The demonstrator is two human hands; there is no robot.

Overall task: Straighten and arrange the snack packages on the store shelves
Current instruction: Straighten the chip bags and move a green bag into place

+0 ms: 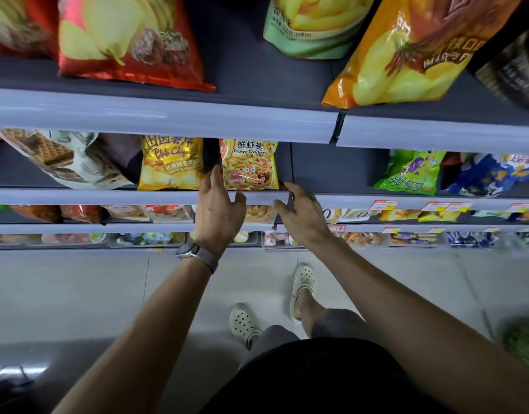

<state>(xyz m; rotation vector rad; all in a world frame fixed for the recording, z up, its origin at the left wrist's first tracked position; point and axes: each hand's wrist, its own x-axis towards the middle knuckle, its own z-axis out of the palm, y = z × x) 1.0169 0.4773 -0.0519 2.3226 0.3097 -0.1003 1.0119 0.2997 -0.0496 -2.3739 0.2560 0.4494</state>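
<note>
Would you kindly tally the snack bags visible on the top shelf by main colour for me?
Red crinkly foil chip bags: 2
Pale green plastic snack bag: 1
Orange foil chip bag: 1
Dark brown bag, cut off at the right edge: 1
Total: 5

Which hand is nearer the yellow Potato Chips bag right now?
Left. The left hand reaches up just right of the yellow Potato Chips bag, fingers beside its edge; the right hand is farther right, past the Prawn Crackers bag.
</note>
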